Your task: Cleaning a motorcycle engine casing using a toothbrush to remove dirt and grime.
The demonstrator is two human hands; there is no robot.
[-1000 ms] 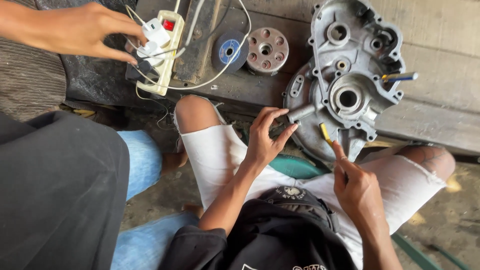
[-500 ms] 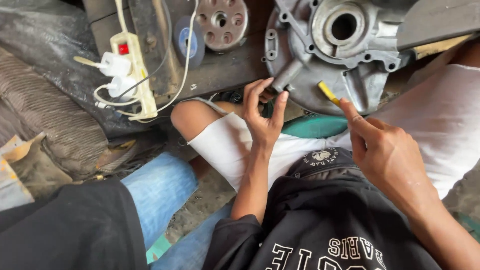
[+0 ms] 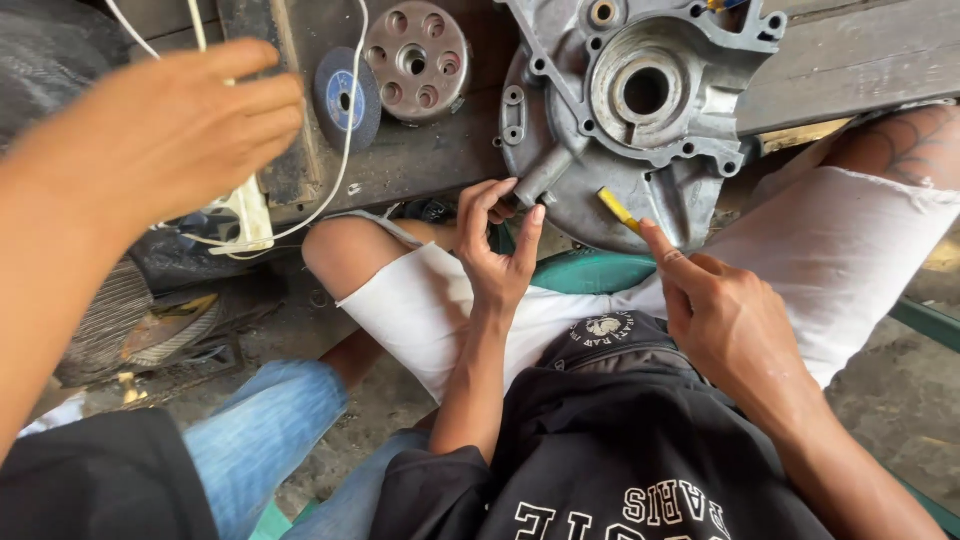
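left hand (image 3: 495, 255) pinches the engine casing (image 3: 640, 120) at its lower stub | right hand (image 3: 725, 320) seemingly grips yellow tool (image 3: 617, 208), long axis slanting up-left, tip touching casing | co-worker's hand (image 3: 170, 130) spread loose, well apart

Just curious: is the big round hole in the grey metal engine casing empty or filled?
Empty: the hole in the grey metal engine casing shows only darkness inside.

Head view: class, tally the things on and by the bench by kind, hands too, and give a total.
Engine case: 1
Round metal plate with holes: 1
Grinding disc: 1
Yellow-handled tool: 1
Hands: 3 (left hand, right hand, another person's hand)
Total: 7
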